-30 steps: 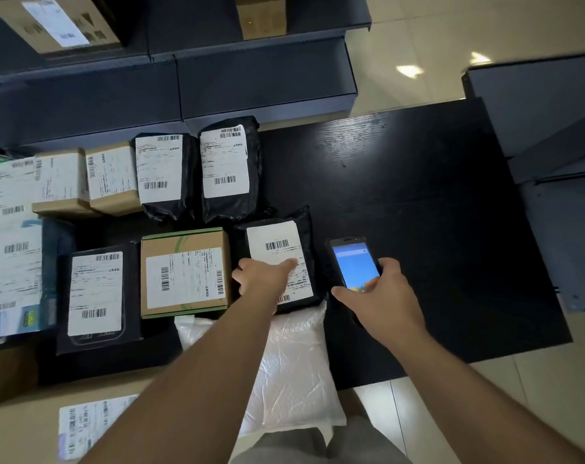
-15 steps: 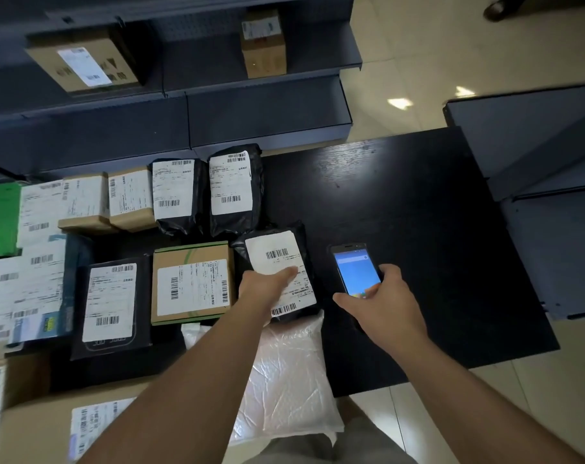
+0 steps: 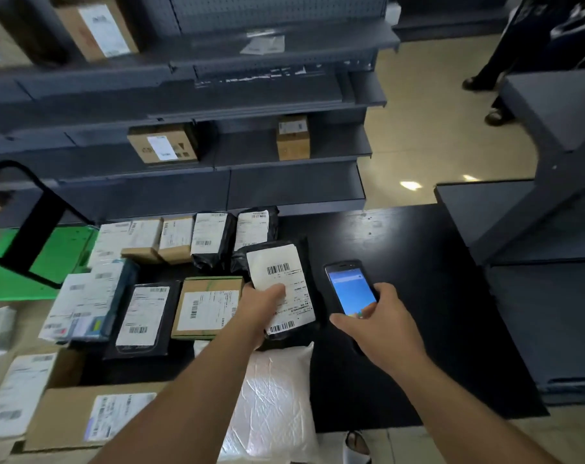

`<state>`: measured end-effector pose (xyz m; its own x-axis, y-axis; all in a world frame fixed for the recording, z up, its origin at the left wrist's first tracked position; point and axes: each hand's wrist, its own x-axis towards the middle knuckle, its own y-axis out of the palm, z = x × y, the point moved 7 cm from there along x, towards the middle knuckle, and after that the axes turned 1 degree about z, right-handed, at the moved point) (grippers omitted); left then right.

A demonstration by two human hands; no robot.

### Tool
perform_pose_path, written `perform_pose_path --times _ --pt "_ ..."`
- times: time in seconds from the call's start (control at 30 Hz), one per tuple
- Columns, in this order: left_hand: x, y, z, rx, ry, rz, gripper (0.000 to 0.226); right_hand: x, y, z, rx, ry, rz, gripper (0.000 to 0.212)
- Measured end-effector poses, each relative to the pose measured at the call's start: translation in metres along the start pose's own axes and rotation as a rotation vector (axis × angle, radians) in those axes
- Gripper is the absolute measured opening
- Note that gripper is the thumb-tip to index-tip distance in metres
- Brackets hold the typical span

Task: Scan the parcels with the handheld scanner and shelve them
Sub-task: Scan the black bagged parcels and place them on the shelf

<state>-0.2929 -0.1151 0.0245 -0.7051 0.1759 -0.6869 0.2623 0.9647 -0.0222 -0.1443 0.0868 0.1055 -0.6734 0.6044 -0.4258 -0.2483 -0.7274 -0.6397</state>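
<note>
My left hand (image 3: pixel 262 308) grips a black poly-bag parcel (image 3: pixel 286 279) with a white barcode label and holds it tilted up off the black table (image 3: pixel 418 279). My right hand (image 3: pixel 381 324) holds the handheld scanner (image 3: pixel 349 286), its blue screen lit, just right of the parcel. Several other labelled parcels lie on the table's left half: black bags (image 3: pixel 214 237), small brown boxes (image 3: pixel 210 308) and a white padded mailer (image 3: pixel 274 396) near me. The dark shelving (image 3: pixel 284 182) stands beyond the table and carries two brown boxes (image 3: pixel 164 147).
A green cart (image 3: pixel 60 252) with a black handle stands left of the table. More cardboard boxes (image 3: pixel 83 416) sit at the lower left. Another dark shelf unit (image 3: pixel 552 229) stands at the right. A person's legs and shoes (image 3: pixel 495 92) show at the far upper right.
The camera has tilted up, so more shelving shows. My left hand has lifted the black parcel off the table and tipped its label up. The scanner hand has stayed beside it.
</note>
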Motion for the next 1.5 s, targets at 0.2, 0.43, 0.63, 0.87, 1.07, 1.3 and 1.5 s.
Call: perform_pose_path --times 0.2,0.43,0.63,0.87,1.07,1.3,1.5 --pt "-0.053 0.002 -0.032 -0.078 0.15 -0.07 0.041 -0.024 -0.041 0.012 0.045 -0.14 0.063 0.08" --pt "-0.094 0.001 -0.057 -0.142 0.287 -0.109 0.064 -0.05 -0.071 0.028 -0.016 -0.248 0.15 0.071" --pt "-0.117 0.0 -0.072 -0.114 0.367 -0.125 0.05 -0.07 -0.087 0.045 -0.063 -0.314 0.186 0.067" --pt "-0.123 -0.011 -0.087 -0.054 0.419 -0.124 0.045 -0.085 -0.088 0.072 -0.081 -0.371 0.21 0.068" --pt "-0.124 -0.021 -0.101 -0.048 0.458 -0.113 0.044 -0.093 -0.08 0.09 -0.101 -0.381 0.216 0.065" --pt "-0.116 -0.037 -0.108 -0.019 0.46 -0.137 0.045 -0.099 -0.071 0.101 -0.097 -0.372 0.21 0.064" --pt "-0.111 -0.044 -0.11 -0.014 0.473 -0.133 0.044 -0.105 -0.062 0.111 -0.109 -0.365 0.206 0.065"
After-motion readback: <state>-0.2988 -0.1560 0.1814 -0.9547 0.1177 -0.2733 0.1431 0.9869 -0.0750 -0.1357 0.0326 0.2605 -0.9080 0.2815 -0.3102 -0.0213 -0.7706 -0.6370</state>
